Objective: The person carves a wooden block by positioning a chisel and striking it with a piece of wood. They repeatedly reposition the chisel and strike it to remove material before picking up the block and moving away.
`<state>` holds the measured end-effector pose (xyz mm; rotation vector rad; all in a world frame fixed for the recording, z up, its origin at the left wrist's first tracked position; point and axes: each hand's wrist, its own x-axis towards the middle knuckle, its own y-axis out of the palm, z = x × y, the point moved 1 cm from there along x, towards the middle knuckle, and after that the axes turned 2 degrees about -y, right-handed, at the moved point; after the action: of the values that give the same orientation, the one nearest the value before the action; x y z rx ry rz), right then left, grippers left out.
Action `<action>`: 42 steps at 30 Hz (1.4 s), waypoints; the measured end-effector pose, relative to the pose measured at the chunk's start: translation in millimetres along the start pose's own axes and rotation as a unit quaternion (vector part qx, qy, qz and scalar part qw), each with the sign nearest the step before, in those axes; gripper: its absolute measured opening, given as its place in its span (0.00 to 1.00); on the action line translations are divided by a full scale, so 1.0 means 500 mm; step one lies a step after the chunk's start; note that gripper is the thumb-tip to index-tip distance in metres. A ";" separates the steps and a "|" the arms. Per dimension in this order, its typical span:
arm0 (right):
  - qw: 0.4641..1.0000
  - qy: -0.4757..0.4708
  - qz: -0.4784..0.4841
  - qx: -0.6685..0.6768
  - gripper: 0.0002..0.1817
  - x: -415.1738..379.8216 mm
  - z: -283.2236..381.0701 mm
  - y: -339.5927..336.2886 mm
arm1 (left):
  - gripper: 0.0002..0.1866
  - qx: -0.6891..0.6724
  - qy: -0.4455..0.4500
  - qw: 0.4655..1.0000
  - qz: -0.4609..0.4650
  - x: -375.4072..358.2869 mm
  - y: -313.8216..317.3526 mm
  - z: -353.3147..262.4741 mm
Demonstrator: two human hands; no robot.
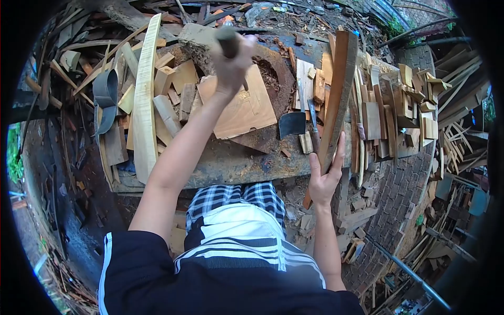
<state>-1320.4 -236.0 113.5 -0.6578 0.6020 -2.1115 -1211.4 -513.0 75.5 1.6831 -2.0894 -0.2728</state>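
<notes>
The right hand [325,181] has a long reddish-brown board [337,97] clamped between thumb and fingers near its lower end, with the thumb along the left edge and the fingers along the right; most of the board rises beyond the grip, tilted slightly to the right, and a short length extends below it. The left hand [232,65] is closed around a dark, round-ended handle [227,43], whose blurred end points up toward the camera; the hand is above the upper part of a pale square wooden board [254,113], and whether the tool touches that board cannot be told. The square board lies on the workbench [236,174], well apart from the right hand. Between it and the long board are a dark flat sheet [292,125] and a narrow metal-bladed tool [312,113], its handle end near the right thumb. A long, pale, curved plank [146,100] is left of the square board, with wood offcuts [167,114] between them, and more cut blocks [371,121] stand to the right of the long board. Faint lines mark the square board, too small to read as writing; white stripes cross the dark shirt [231,289]
</notes>
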 end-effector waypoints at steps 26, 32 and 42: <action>1.000 -0.009 -0.004 -0.024 0.39 -0.030 0.007 0.008 | 0.11 0.306 0.203 0.874 0.318 -0.156 0.080 0.075; 0.995 -0.085 -0.053 -0.008 0.36 -0.040 0.011 -0.002 | 0.12 0.287 0.200 0.885 0.307 -0.144 0.079 0.071; 0.995 -0.052 0.051 -0.062 0.42 -0.048 -0.007 0.028 | 0.11 0.297 0.191 0.889 0.292 -0.137 0.075 0.074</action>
<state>-1302.0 -223.7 96.4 -0.7852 0.6984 -1.9446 -1249.8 -442.6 43.8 1.1377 -2.3546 0.8933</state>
